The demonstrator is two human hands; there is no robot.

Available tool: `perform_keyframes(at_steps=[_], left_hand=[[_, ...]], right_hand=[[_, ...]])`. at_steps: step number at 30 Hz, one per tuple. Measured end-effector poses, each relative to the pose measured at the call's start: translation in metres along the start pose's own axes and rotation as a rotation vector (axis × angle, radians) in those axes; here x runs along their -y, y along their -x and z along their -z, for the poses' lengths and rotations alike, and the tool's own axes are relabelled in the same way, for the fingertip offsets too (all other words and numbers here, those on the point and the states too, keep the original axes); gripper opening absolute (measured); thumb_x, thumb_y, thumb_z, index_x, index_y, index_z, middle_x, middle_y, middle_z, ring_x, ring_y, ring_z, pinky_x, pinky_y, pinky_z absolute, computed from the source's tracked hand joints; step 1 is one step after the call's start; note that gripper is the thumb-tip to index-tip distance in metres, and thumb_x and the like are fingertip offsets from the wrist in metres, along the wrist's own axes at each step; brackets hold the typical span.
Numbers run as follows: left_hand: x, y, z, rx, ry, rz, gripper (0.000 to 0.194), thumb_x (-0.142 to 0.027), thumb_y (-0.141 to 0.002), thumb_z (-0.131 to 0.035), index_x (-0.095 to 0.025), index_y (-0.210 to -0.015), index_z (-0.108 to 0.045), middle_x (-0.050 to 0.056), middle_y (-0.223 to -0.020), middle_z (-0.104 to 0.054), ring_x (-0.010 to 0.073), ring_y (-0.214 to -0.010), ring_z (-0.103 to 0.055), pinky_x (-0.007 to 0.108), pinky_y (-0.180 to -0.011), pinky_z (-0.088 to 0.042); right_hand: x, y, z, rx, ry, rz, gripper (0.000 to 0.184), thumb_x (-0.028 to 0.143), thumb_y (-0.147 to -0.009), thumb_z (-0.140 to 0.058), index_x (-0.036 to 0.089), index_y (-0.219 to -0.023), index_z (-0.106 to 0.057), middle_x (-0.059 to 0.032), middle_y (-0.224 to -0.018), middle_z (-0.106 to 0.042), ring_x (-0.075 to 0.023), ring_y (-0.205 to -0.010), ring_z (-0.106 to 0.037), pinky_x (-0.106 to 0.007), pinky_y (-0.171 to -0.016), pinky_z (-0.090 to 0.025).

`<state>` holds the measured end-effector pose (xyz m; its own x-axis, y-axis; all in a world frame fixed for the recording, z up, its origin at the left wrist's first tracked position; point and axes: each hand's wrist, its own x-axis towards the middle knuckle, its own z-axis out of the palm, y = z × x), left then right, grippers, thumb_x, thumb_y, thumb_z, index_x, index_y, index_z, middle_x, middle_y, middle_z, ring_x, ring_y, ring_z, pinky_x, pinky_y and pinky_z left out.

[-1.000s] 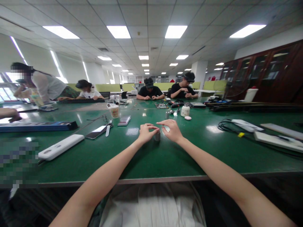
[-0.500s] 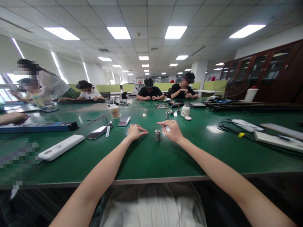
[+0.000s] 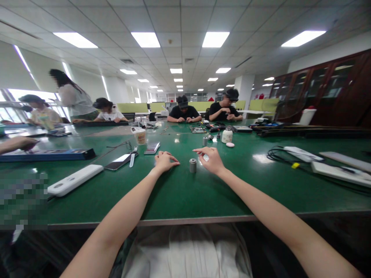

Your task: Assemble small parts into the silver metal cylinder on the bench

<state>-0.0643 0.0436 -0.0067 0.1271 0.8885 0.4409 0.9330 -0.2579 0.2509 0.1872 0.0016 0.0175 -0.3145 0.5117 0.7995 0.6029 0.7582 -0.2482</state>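
Note:
A small grey metal cylinder (image 3: 193,165) stands upright on the green table (image 3: 185,193), between my two hands and touched by neither. My left hand (image 3: 164,161) rests on the table a little to its left, fingers loosely spread and holding nothing. Just right of the cylinder, my right hand (image 3: 212,159) hovers with its index finger stretched towards the left and its fingers apart. A small white thing (image 3: 205,157) shows at that hand's fingers; I cannot tell whether it is held or merely lies behind them.
To the left lie a white power strip (image 3: 74,179), a phone (image 3: 117,162), a long blue box (image 3: 43,154) and a paper cup (image 3: 140,136). A white jar (image 3: 227,135) stands further back. Cables and flat white devices (image 3: 301,153) lie on the right. Several people sit or stand round the table.
My left hand has drawn away from the cylinder to the left and settled on the table. My right hand has hardly moved. The person standing at the far left has straightened up.

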Motion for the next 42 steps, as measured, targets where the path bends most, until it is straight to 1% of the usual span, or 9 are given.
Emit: perform_keyframes(at_steps=[3,7,11,15,22,28,32,37,42], left_hand=[[-0.01,0.002,0.0,-0.097,0.044,-0.029,0.022,-0.052,-0.074,-0.072,-0.034,-0.083,-0.079,0.005,-0.111,-0.066,0.0312,-0.113,-0.044,0.044,-0.092,-0.031],[-0.032,0.006,0.003,-0.258,0.178,-0.099,0.018,-0.045,-0.079,-0.07,-0.031,-0.086,-0.078,0.004,-0.104,-0.068,0.0271,-0.109,-0.048,0.04,-0.091,-0.034],[-0.055,0.012,0.005,-0.331,0.288,-0.199,0.014,-0.039,-0.082,-0.069,-0.029,-0.087,-0.078,0.003,-0.1,-0.069,0.0236,-0.105,-0.05,0.037,-0.091,-0.037],[-0.069,0.017,0.006,-0.369,0.311,-0.261,0.014,-0.038,-0.082,-0.07,-0.029,-0.089,-0.078,0.003,-0.099,-0.069,0.0229,-0.103,-0.051,0.037,-0.092,-0.038],[-0.071,0.019,0.002,-0.332,0.276,-0.295,0.016,-0.039,-0.084,-0.066,-0.029,-0.091,-0.077,0.004,-0.1,-0.067,0.0236,-0.103,-0.05,0.037,-0.091,-0.039],[-0.072,0.02,0.004,-0.443,0.273,-0.26,0.034,-0.042,-0.093,-0.051,-0.027,-0.121,-0.064,0.006,-0.11,-0.062,0.0228,-0.107,-0.05,0.036,-0.093,-0.039],[-0.072,0.02,0.006,-0.468,0.251,-0.257,0.03,-0.041,-0.094,-0.05,-0.026,-0.114,-0.066,0.006,-0.107,-0.062,0.0229,-0.106,-0.05,0.036,-0.094,-0.038],[-0.072,0.021,0.005,-0.45,0.227,-0.276,0.026,-0.039,-0.093,-0.053,-0.025,-0.108,-0.068,0.006,-0.106,-0.063,0.0235,-0.106,-0.049,0.037,-0.093,-0.038],[-0.073,0.022,0.005,-0.424,0.219,-0.287,0.023,-0.037,-0.092,-0.054,-0.025,-0.101,-0.07,0.005,-0.103,-0.064,0.0235,-0.105,-0.049,0.038,-0.092,-0.038]], right_hand=[[0.0,0.0,0.0,0.005,-0.002,-0.001,0.038,0.006,-0.08,-0.056,0.026,-0.11,-0.069,0.0,-0.094,-0.073,-0.0166,-0.083,-0.064,-0.034,-0.087,-0.034],[0.0,0.0,0.0,0.002,-0.002,-0.006,0.038,0.005,-0.08,-0.056,0.026,-0.109,-0.069,0.0005,-0.093,-0.073,-0.0161,-0.082,-0.064,-0.034,-0.087,-0.033],[-0.001,0.001,0.0,0.012,0.003,-0.003,0.039,0.006,-0.08,-0.057,0.027,-0.11,-0.069,0.0002,-0.093,-0.073,-0.0164,-0.082,-0.064,-0.034,-0.086,-0.033],[-0.002,0.001,-0.001,0.01,0.012,0.001,0.038,0.007,-0.08,-0.057,0.027,-0.11,-0.069,-0.0002,-0.093,-0.072,-0.017,-0.084,-0.064,-0.034,-0.086,-0.034],[-0.001,0.001,-0.001,0.02,0.011,-0.001,0.037,0.007,-0.081,-0.057,0.027,-0.11,-0.069,-0.0001,-0.093,-0.072,-0.0164,-0.082,-0.064,-0.033,-0.085,-0.034],[0.001,0.001,0.0,0.039,0.003,-0.028,0.036,0.008,-0.081,-0.058,0.026,-0.11,-0.07,-0.0002,-0.093,-0.072,-0.0147,-0.078,-0.064,-0.034,-0.085,-0.034],[0.001,0.001,-0.001,0.077,0.011,-0.043,0.029,0.012,-0.083,-0.06,0.026,-0.105,-0.072,-0.0006,-0.092,-0.072,-0.0149,-0.079,-0.063,-0.033,-0.084,-0.035],[-0.003,0.003,-0.005,0.139,0.08,-0.084,0.017,0.03,-0.084,-0.067,0.028,-0.099,-0.075,-0.0028,-0.095,-0.071,-0.0188,-0.088,-0.064,-0.036,-0.086,-0.036],[-0.009,0.004,-0.011,0.172,0.031,-0.175,0.016,0.037,-0.083,-0.067,0.027,-0.092,-0.077,-0.0032,-0.093,-0.072,-0.0188,-0.088,-0.064,-0.032,-0.081,-0.044]])
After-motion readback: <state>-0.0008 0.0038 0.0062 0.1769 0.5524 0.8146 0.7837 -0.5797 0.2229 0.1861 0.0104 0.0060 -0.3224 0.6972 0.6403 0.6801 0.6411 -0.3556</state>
